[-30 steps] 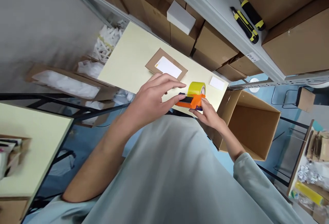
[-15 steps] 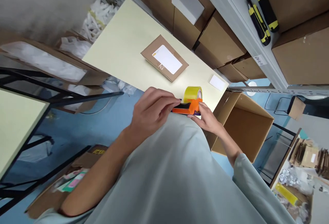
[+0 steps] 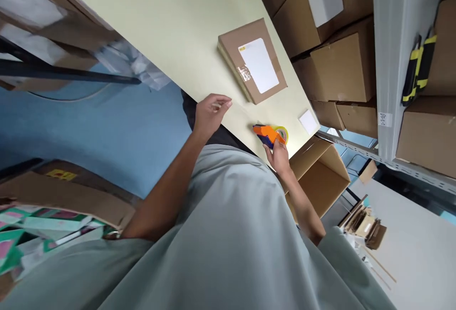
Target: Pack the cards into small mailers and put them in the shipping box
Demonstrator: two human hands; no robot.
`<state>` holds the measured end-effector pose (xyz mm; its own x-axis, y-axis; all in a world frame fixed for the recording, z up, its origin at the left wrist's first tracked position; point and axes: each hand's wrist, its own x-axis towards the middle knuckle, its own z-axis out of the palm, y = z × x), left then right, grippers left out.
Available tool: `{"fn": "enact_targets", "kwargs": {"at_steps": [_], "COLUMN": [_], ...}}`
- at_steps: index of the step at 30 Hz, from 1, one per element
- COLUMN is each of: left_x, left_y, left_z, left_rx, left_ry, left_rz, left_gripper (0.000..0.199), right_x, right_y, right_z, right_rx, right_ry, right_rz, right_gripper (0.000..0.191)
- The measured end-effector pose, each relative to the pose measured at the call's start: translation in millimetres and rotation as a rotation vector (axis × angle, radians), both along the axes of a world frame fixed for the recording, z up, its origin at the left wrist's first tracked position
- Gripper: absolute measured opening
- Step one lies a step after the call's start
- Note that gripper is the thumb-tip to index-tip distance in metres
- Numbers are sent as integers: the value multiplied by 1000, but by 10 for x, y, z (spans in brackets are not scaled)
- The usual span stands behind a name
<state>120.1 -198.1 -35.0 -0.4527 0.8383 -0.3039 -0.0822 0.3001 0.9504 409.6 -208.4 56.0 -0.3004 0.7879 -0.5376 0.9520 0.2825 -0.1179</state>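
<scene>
Two hands apart over the surface, one on a tape dispenser

The right hand (image 3: 280, 155) grips an orange and dark blue tape dispenser (image 3: 268, 134), fingers and thumb wrapped around its near end; the yellow tape roll (image 3: 284, 133) sits on the dispenser's far side, just ahead of that hand. The left hand (image 3: 210, 116) is well to the left, thumb and forefinger brought close together as if pinching a tape end. A faint streak seems to run from those fingertips toward the dispenser, but it is too thin to confirm what they hold.

Ahead of both hands and between them, a flat cardboard parcel (image 3: 252, 61) lies on the surface (image 3: 171, 30), touched by neither; it bears a white label (image 3: 262, 69). A small white card-like piece (image 3: 308, 121) lies ahead and to the right of the right hand, and an open cardboard box (image 3: 322, 177) stands just to that hand's right.

The step in hand looks like drawing out a length of tape. A next move would call for a taut strip, a firm left-hand pinch and the dispenser lined up with the parcel before any pressing down.
</scene>
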Motion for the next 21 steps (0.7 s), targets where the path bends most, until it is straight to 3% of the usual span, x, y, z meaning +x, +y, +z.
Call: {"fn": "enact_targets", "kwargs": {"at_steps": [3, 8, 15, 21], "left_x": [41, 179, 454, 637], "left_y": [234, 495, 641, 717], "left_z": [-240, -453, -551, -609], "left_rx": [41, 71, 117, 90], "left_ry": [-21, -36, 9, -56], "left_rz": [43, 126, 256, 386], "left_gripper": [28, 23, 19, 42], "right_x": [-118, -153, -160, -262], "right_y": [67, 54, -21, -91], "right_z": [-264, -498, -679, -743], "right_rx": [62, 177, 241, 268], "right_ry": [-72, -88, -17, 21], "right_rz": [-7, -14, -53, -79], "right_gripper": [41, 38, 43, 40]}}
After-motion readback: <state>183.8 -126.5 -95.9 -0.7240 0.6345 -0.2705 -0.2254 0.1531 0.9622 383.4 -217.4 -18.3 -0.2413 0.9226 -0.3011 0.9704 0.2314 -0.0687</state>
